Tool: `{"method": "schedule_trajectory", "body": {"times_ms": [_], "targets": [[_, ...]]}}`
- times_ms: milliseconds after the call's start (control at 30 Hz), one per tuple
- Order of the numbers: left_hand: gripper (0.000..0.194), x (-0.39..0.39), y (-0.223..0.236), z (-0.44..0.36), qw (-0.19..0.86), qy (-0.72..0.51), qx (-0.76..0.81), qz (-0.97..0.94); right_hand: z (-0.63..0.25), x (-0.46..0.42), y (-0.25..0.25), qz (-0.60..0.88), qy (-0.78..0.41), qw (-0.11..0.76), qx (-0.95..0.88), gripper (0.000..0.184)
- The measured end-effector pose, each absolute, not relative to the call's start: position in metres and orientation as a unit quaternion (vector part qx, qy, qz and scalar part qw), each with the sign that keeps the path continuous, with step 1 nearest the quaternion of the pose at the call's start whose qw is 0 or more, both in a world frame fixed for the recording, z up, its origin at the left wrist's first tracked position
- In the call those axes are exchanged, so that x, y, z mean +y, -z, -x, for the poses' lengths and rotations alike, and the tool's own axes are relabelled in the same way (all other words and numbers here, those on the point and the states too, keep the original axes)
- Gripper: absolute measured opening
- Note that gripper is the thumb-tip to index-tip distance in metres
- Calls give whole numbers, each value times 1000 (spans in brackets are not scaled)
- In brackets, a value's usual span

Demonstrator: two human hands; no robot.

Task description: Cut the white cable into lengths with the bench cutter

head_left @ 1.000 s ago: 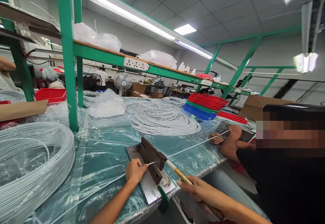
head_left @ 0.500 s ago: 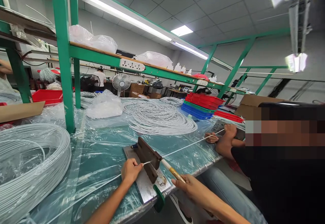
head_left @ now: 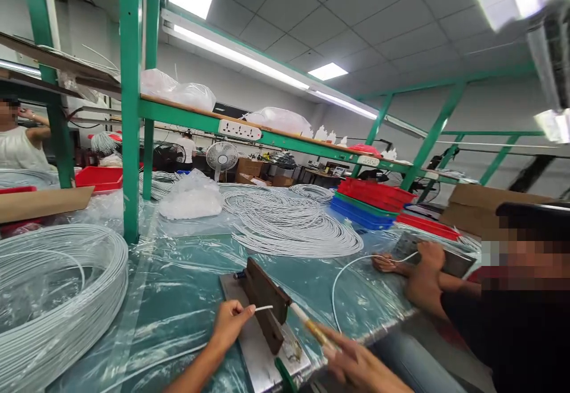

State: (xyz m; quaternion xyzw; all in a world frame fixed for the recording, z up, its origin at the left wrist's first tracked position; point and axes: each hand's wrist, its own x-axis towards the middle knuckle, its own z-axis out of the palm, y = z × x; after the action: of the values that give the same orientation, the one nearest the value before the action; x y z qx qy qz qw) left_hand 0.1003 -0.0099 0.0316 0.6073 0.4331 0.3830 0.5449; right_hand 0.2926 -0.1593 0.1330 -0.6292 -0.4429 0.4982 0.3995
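Observation:
A dark lever cutter point(head_left: 263, 297) sits on a metal plate point(head_left: 262, 345) at the table's front edge. My left hand point(head_left: 229, 324) pinches the end of a white cable point(head_left: 263, 308) just left of the cutter. My right hand point(head_left: 351, 360), blurred by motion, is at the cutter's long handle point(head_left: 312, 327) with its white and gold grip. Beyond the cutter a cut length of white cable point(head_left: 342, 274) curves slack across the plastic sheet. It runs to the hands of a person point(head_left: 427, 262) seated at the right.
A big coil of white cable point(head_left: 57, 298) lies at the left and a loose pile of cable point(head_left: 289, 221) mid-table. Green frame posts point(head_left: 130, 108) rise from the table. Red and blue trays point(head_left: 369, 200) are stacked at the right, cardboard point(head_left: 485, 203) beyond them. Another person point(head_left: 20, 138) is at the far left.
The cable beyond the cutter was taut toward the neighbour's hands; now it lies slack in a curve. My right hand has dropped lower along the handle and blurred.

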Motion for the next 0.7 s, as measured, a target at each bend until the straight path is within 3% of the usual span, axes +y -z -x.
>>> {"method": "schedule_trajectory", "body": {"times_ms": [167, 333, 433, 700], "targets": [[69, -26, -40, -80, 648, -320, 375, -581, -293, -122, -217, 489, -652, 485, -316, 60], [66, -39, -52, -62, 711, -282, 355, -537, -281, -38, -261, 440, -626, 518, -384, 76], [67, -42, -60, -55, 736, -278, 343, -513, -269, 22, -268, 448, -583, 493, -465, 82], [68, -37, -52, -39, 765, -271, 310, -495, -237, 144, -235, 562, -474, 466, -493, 71]]}}
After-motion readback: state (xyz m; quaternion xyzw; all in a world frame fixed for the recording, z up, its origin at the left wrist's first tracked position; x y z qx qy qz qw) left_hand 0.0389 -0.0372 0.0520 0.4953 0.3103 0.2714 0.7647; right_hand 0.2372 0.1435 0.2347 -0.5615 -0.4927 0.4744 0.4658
